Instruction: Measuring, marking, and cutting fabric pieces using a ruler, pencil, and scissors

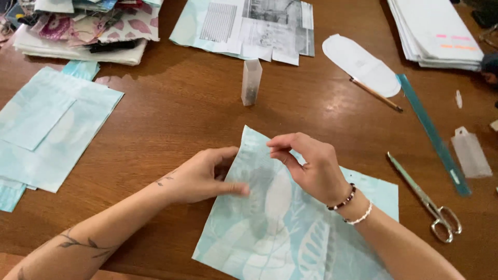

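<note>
I am looking down on a brown wooden bench (pixel 171 109) that is carrying everything here. The biggest thing in play is the pale blue leaf-print fabric (pixel 290 228), which is lying flat at the near edge, a little right of the middle, with one corner pointing away from me. My left hand (pixel 199 176) is pressing flat on the fabric's left side, its fingers (pixel 236 189) stretched out and gripping nothing. My right hand (pixel 311 163) is hovering over the far corner with thumb and forefinger pinched together; I cannot tell whether they are closing on a pin, a thread or only a pinch of cloth.

I am judging the work as early: the fabric is showing no stitching or fold that I can make out, and the tools are lying untouched.

At the left edge, more cut blue pieces (pixel 49 129) are lying stacked flat, so some cutting is looking done. In the far left corner a pile of printed cloth (pixel 88 28) is sitting, and at the far edge some printed sheets (pixel 249 26) are lying on more blue cloth. A white stack (pixel 433 31) is filling the far right corner, with a white oval pattern (pixel 360 65) just beside it.

Towards the right edge a long teal ruler (pixel 433 135) is lying, with scissors (pixel 423 199) near it, closed. A pencil (pixel 376 94) is touching the oval, and a small clear box (pixel 251 82) is standing upright mid-bench.
</note>
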